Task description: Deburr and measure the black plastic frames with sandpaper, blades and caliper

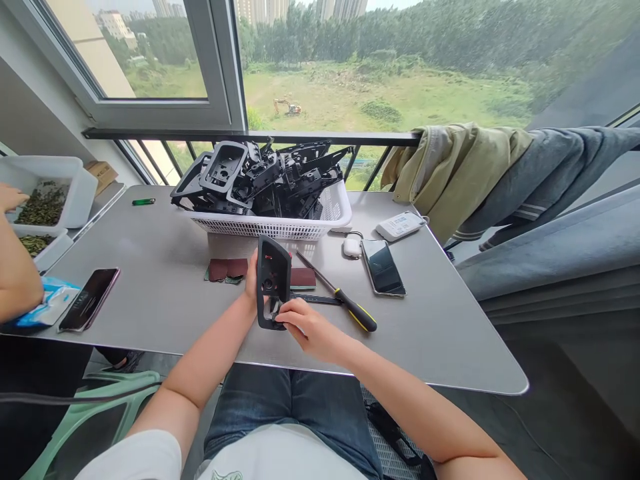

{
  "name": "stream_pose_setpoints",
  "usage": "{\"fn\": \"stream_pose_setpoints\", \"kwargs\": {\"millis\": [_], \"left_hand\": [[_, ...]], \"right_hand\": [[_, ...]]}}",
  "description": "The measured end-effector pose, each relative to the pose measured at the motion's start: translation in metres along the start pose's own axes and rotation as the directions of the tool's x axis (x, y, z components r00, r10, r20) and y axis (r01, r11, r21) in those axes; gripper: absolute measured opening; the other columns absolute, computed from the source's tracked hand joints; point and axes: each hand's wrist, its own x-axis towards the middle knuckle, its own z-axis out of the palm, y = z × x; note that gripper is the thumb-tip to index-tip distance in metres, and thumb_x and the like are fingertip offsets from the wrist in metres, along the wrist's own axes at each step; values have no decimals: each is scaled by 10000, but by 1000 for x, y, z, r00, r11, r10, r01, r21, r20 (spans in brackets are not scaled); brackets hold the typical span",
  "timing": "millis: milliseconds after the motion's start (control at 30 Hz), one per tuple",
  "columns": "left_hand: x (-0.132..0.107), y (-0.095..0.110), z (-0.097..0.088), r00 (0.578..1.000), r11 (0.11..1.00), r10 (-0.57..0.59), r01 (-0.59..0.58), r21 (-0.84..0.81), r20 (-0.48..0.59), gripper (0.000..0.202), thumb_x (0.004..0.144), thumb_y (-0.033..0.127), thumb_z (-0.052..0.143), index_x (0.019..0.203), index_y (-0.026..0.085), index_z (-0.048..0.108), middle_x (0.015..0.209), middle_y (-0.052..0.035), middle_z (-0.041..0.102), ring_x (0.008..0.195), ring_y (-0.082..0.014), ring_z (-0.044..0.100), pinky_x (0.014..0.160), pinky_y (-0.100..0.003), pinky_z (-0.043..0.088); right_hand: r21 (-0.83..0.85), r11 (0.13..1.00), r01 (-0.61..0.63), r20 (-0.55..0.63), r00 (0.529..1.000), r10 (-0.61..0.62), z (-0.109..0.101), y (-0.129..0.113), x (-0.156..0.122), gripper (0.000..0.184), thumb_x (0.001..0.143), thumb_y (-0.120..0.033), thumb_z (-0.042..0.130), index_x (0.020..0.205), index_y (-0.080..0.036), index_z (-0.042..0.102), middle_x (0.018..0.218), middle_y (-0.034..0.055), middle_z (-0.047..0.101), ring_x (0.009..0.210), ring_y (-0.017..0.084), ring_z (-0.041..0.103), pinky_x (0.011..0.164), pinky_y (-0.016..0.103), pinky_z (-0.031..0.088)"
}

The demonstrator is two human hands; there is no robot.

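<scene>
Clasping a black plastic frame (273,267) upright over the table (150,300), the left hand (251,277) braces it from behind while the right hand (307,327) pinches its lower end, apparently to steady it, beside a screwdriver (353,308) and below a full basket (265,228).

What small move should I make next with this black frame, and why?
Probably move the right hand to the dark red sandpaper sheet beside the black plastic frame. The left hand holds the frame upright on its own, and that sheet lies close to the right hand.
</scene>
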Motion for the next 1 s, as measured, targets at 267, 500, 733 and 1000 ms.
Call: {"fn": "stream_pose_setpoints", "kwargs": {"millis": [267,500,733,1000], "left_hand": [[3,1,-3,991,988,128,-131,85,39,570,833,674,487,848,152,714,699,-65,712,619,-212,652,540,-302,498],[-4,-5,1,991,985,134,-135,107,16,629,749,759,528,760,152,694,725,-58,708,659,-196,652,640,-316,517],[1,-13,-8,961,947,277,-269,172,-21,527,719,739,596,762,216,647,680,12,659,667,-159,629,668,-279,500],[-3,-4,-6,916,873,314,-382,302,251,553,724,610,692,1092,204,628,1072,-74,694,1059,-268,623,838,-341,487]], "right_hand": [[198,950,-243,-122,955,270,-27,16,-9,166,912,-169,540,982,-200,688,977,94,682,882,204,665,757,346,568],[432,885,-176,-391,847,360,6,11,37,167,871,-299,622,1001,-210,679,1053,96,684,992,214,650,842,356,544],[399,887,-231,-374,842,388,34,11,52,201,735,-200,633,936,-209,633,922,62,702,836,213,648,816,375,530],[636,733,-241,-338,767,546,-11,35,41,154,708,-302,560,824,-207,594,748,12,645,650,158,618,572,278,529]]}}
